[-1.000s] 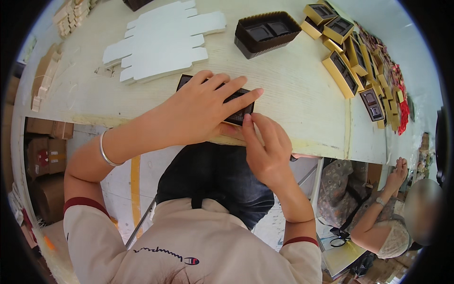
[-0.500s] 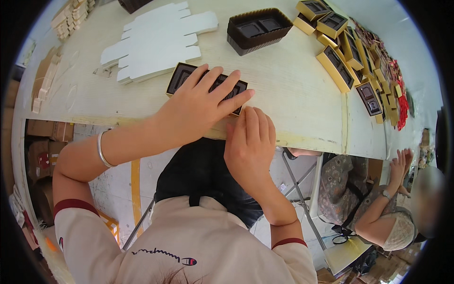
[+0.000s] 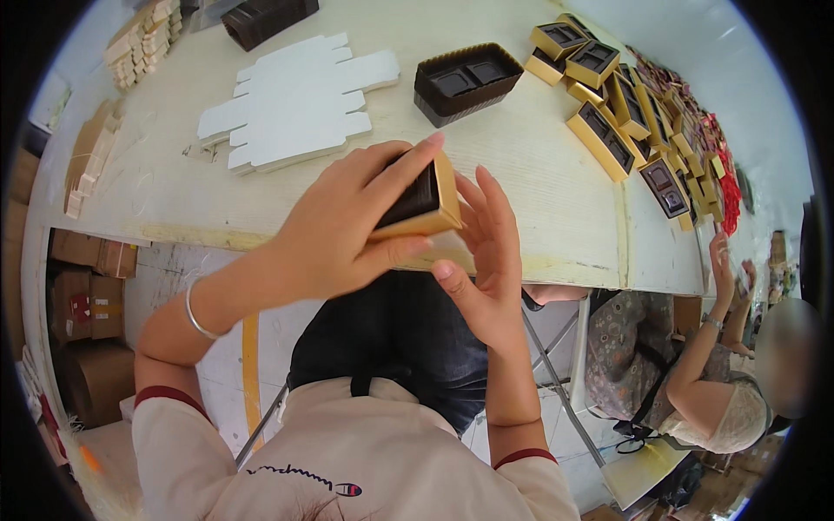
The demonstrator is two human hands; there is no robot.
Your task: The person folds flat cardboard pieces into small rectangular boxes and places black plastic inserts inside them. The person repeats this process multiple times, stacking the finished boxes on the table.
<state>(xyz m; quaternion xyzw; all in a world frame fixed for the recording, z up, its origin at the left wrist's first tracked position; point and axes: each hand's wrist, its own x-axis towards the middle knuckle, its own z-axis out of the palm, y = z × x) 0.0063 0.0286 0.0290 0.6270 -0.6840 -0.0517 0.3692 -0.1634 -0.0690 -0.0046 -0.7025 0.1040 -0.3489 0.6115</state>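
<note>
I log the white table point(image 3: 521, 156) first: biggest item, spans the upper frame, near edge runs across mid-picture. On it, upper centre, a stack of flat white die-cut card blanks point(image 3: 295, 100), unfolded. Just right of those, a dark brown insert tray point(image 3: 467, 80) w/ two recesses, sitting alone on the tabletop. Along the right side, a row of gold boxes point(image 3: 608, 104) w/ dark inserts, packed close, running toward the far right corner. Far left edge: stacked small tan card pieces point(image 3: 143, 43).

Lower right, a co-worker point(image 3: 695, 382) is seated beside the table, one hand raised near the table edge; face not assessed.

Item in hand: small gold box point(image 3: 419, 201) w/ dark insert, lifted off the table, tilted, held over the near table edge, approx. centre frame.

Left hand point(image 3: 334, 230): clasped over the box from the top-left, fingers across its top, thumb under the gold side. Firm grasp. Silver bangle point(image 3: 198, 311) on that wrist.

Right hand point(image 3: 486, 260): fingers mostly extended, flat against the box's right side and lower edge; supporting, not clenched.
</note>
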